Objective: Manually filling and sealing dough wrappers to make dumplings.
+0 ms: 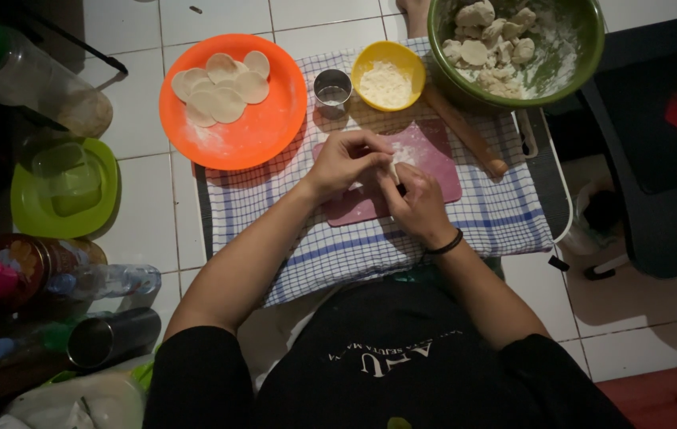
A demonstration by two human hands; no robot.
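An orange plate (231,127) bearing flat dough rounds (222,87) is set far left on a checked cloth (505,214). A metal ring cutter (332,87) and a yellow flour bowl (388,75) are placed beside it. A green bowl (585,48) of dough lumps (488,40) is seen far right, with what may be a rolling pin (467,133) beneath.

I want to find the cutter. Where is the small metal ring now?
In the head view, the metal ring cutter stands on the checked cloth, between the orange plate and the yellow flour bowl, beyond both hands.
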